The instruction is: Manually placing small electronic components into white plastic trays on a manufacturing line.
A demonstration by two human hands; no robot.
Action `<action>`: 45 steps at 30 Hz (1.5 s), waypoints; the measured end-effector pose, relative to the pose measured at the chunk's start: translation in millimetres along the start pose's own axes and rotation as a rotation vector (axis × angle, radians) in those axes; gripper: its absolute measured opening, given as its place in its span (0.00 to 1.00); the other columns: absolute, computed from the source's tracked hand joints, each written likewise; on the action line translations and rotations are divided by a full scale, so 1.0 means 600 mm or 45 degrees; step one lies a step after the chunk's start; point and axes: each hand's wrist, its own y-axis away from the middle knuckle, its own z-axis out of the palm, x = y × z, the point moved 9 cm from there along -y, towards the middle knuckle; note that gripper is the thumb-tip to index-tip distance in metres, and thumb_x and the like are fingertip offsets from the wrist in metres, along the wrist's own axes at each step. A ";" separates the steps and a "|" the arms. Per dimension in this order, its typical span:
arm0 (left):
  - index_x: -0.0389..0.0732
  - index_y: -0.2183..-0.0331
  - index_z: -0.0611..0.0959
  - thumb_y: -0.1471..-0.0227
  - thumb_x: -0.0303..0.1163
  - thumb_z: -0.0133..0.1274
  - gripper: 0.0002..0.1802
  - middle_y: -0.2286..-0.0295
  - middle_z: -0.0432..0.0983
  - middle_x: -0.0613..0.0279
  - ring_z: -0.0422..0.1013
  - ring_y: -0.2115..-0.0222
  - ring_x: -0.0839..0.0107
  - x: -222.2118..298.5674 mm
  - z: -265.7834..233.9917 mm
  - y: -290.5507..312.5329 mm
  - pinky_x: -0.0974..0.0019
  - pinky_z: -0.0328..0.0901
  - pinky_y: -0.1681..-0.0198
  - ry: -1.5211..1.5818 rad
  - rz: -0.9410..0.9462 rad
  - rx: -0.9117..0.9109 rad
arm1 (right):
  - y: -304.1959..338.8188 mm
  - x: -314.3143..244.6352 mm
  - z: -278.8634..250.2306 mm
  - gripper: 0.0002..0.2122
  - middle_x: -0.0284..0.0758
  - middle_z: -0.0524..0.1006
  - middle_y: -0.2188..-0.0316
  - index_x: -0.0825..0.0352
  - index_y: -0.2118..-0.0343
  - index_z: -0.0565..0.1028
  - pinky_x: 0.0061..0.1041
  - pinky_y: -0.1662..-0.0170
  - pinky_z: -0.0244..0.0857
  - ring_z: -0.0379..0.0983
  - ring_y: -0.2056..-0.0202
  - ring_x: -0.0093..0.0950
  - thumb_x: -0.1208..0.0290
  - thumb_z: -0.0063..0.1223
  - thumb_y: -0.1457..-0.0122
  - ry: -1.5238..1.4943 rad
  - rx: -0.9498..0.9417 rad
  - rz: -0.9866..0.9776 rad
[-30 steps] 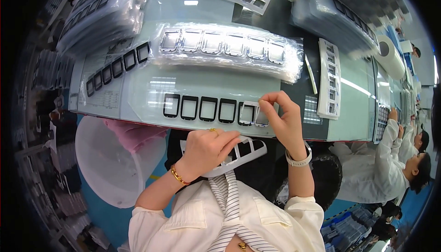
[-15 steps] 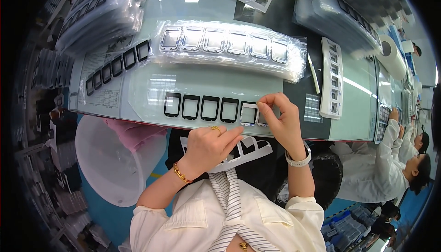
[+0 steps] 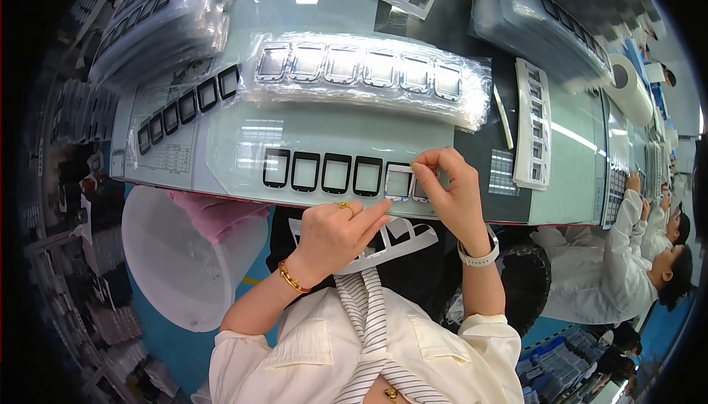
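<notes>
At the worktop's front edge, white frame lies over black frame. Right hand: fingers pinched on the former's far right corner. Left hand: over strip; cannot tell if fingers grip. I judge white frame light, bendy; hold by corners.

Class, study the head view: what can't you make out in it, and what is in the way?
Head view:
- Most of the end black frame in the near row: behind the right hand.
- Part of the white strip: covered by the left hand.
- Details of the panel by a co-worker's hand: too small.
- Items on the left-side shelves: dark and blurred.
</notes>
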 end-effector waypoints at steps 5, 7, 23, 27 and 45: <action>0.53 0.58 0.90 0.46 0.39 0.66 0.12 0.85 0.65 0.69 0.65 0.87 0.70 0.012 0.007 -0.007 0.64 0.60 0.82 0.034 0.024 0.002 | 0.000 -0.001 -0.003 0.03 0.33 0.78 0.72 0.72 0.65 0.81 0.24 0.62 0.66 0.72 0.69 0.24 0.77 0.63 0.39 0.014 -0.001 -0.004; 0.53 0.58 0.91 0.47 0.38 0.67 0.12 0.85 0.63 0.69 0.64 0.87 0.70 0.021 0.012 -0.010 0.64 0.58 0.82 0.046 0.035 0.007 | 0.000 -0.003 -0.003 0.03 0.33 0.78 0.72 0.72 0.65 0.81 0.24 0.62 0.66 0.72 0.69 0.24 0.77 0.63 0.39 0.015 -0.002 -0.013; 0.49 0.58 0.88 0.46 0.38 0.66 0.12 0.81 0.75 0.68 0.72 0.84 0.69 0.032 0.027 -0.019 0.64 0.64 0.81 0.016 -0.007 -0.086 | -0.010 -0.036 -0.005 0.03 0.38 0.79 0.63 0.70 0.67 0.79 0.33 0.57 0.70 0.74 0.60 0.37 0.80 0.63 0.43 0.198 0.017 -0.270; 0.49 0.58 0.88 0.45 0.39 0.65 0.12 0.81 0.75 0.67 0.72 0.84 0.69 0.031 0.028 -0.020 0.64 0.65 0.80 0.026 -0.012 -0.098 | -0.013 -0.037 0.002 0.04 0.37 0.79 0.63 0.69 0.67 0.79 0.36 0.56 0.69 0.73 0.60 0.39 0.79 0.63 0.44 0.272 0.002 -0.278; 0.51 0.57 0.90 0.45 0.36 0.65 0.13 0.84 0.73 0.69 0.70 0.86 0.67 0.029 0.027 -0.019 0.63 0.62 0.81 0.072 -0.033 -0.043 | 0.040 -0.076 -0.022 0.15 0.32 0.77 0.61 0.61 0.63 0.84 0.33 0.56 0.61 0.71 0.61 0.34 0.85 0.58 0.52 0.600 -0.099 -0.444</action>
